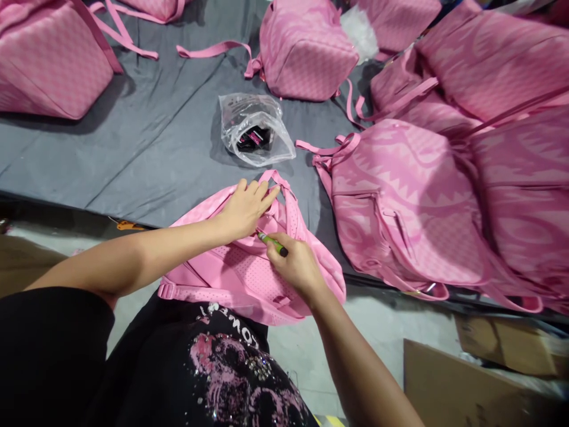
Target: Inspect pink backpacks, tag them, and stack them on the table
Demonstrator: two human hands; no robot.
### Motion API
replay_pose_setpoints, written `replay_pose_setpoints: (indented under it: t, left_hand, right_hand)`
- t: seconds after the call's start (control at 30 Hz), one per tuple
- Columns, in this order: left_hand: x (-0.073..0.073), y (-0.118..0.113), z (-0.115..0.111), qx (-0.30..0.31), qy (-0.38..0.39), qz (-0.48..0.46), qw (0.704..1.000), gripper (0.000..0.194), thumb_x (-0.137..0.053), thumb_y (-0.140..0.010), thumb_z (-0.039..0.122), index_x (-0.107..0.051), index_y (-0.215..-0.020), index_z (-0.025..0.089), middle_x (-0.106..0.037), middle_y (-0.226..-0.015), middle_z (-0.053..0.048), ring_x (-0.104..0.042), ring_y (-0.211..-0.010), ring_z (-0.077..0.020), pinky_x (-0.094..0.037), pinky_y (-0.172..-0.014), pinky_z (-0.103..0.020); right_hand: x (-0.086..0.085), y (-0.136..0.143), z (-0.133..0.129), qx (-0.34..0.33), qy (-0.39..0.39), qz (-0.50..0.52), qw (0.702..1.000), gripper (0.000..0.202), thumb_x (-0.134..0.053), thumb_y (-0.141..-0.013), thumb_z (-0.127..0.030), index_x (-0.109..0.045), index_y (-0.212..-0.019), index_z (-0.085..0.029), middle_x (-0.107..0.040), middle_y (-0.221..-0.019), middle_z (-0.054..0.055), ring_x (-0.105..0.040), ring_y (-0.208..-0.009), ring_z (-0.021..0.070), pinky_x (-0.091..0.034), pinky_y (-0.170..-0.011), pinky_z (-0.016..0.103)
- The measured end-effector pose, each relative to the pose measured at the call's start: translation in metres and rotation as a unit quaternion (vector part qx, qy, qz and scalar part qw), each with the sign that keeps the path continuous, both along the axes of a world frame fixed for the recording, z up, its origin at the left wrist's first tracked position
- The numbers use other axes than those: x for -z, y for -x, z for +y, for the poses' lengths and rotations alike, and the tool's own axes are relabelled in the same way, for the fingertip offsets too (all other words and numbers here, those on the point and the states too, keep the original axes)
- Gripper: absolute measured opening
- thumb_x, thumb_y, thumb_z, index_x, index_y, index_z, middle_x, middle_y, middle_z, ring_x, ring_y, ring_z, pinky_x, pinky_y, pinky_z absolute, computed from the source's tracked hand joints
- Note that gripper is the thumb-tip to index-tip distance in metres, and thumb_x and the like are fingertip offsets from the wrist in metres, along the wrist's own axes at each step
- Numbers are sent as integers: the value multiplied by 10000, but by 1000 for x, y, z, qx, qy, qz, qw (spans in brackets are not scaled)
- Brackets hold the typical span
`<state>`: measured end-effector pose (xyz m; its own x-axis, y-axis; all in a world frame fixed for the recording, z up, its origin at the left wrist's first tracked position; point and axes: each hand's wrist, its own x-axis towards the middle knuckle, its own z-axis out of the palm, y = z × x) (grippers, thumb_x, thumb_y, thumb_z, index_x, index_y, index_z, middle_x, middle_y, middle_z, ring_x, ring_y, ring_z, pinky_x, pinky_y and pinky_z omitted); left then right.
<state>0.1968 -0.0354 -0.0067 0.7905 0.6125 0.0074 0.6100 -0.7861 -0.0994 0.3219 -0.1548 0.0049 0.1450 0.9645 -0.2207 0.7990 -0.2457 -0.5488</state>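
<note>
A pink backpack (249,267) lies across the near table edge against my body, its perforated back panel and straps facing up. My left hand (246,210) bears down on its upper part near the top loop, fingers bent over the fabric and thumb hidden. In my right hand (296,261) is a slim green pen-like tool (272,243) with a black end. Its tip points at the fabric just beside my left hand; whether it touches cannot be made out. Just beyond the backpack sits an open clear plastic bag (262,139) with small black and pink pieces inside.
Several pink patterned backpacks crowd the right side, the nearest one (409,207) close to my right arm. Another backpack (306,53) stands at the back, one more (53,65) at far left. Grey cloth (146,136) covers the table. Cardboard (462,385) lies on the floor below.
</note>
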Motion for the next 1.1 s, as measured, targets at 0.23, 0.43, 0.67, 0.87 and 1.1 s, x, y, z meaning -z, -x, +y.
replay_pose_setpoints:
  t: [0.23,0.43,0.67,0.87,1.1]
  left_hand:
    - [0,1,1,2,18,-3,1000,746,-555,-913,379,-243,-1550,146,-409,-1474,-156,-440,-1153,-305,-333,-981,-423]
    - [-1,1,1,4,22,-4,1000,739,-548,-918,389,-250,-1547,140,-418,-1459,-165,-452,-1145,-308,-345,-954,-423]
    - [-2,2,0,3,8,1,1000,724,-545,-913,364,-261,-1540,142,-411,-1476,-156,-451,-1141,-302,-342,-958,-421]
    - [-3,0,1,15,2,7,1000,751,-586,-878,340,-283,-1523,104,-434,-1460,-168,-467,-1134,-309,-360,-935,-428]
    - [-17,15,20,90,68,67,991,947,-695,-803,377,-172,-1566,172,-300,-1578,-166,-420,-1293,-320,-362,-1001,-398]
  right_hand:
    - [-2,-3,3,-11,0,24,1000,295,-526,-876,-287,-745,-1048,-190,-762,-832,56,-676,-712,195,-476,-680,288]
    - [1,-3,0,1,-12,79,997,306,-522,-884,-295,-741,-1058,-169,-737,-786,37,-640,-655,168,-457,-630,265]
    - [-1,-5,-1,2,-14,71,997,305,-523,-886,-306,-748,-1034,-163,-715,-732,33,-629,-644,169,-442,-615,265]
    - [3,-6,-2,8,-23,115,993,318,-516,-893,-325,-746,-1034,-158,-677,-670,16,-586,-549,146,-435,-547,252]
    - [22,6,-12,103,-68,281,952,354,-554,-884,-414,-714,-1062,-154,-627,-621,-8,-569,-484,136,-456,-473,248]
